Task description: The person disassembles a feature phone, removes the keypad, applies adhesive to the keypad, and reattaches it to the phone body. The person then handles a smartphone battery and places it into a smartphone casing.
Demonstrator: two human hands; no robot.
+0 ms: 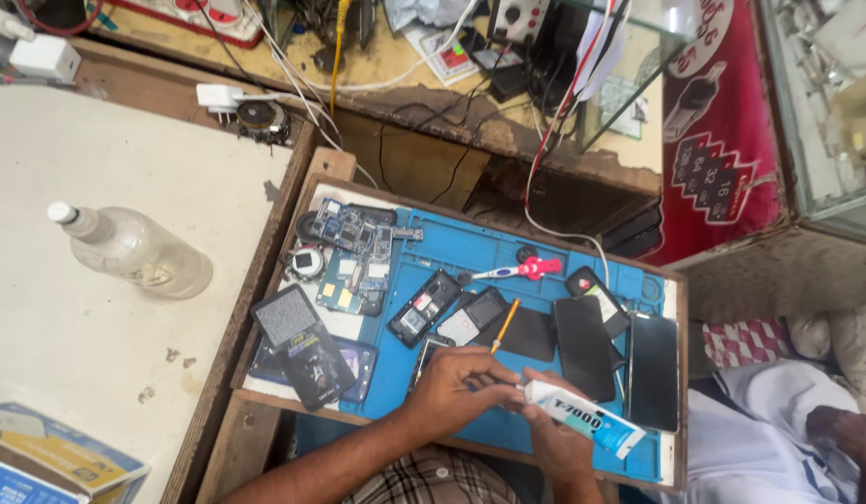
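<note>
Room: small repair shop corner, with a wooden bench and a glass case at the far right.
Landmark: a blue mat lies on the bench; every place below is told from it.
Left hand: over the near edge of the blue mat. Its grip is closed around something small at the nose of the tube; what it pinches is too small to make out.
Right hand: at the near edge of the blue mat, just right of the left hand. Its grip is wrapped tight around the white glue tube. The wrist is cut off by the bottom edge.
Glue tube: lies slanted over the near part of the blue mat, nose toward the left hand.
On the mat: black phones and screens lie flat in the middle and right part. A toothbrush with a pink handle lies at the far side. A thin yellow stick lies in the middle. Green circuit boards sit at the left end.
Left of the mat: a clear plastic bottle lies on its side on a pale top.
Behind the mat: tangled wires, hard to tell apart.
Right of the mat: someone in white cloth, mostly cut off.
</note>
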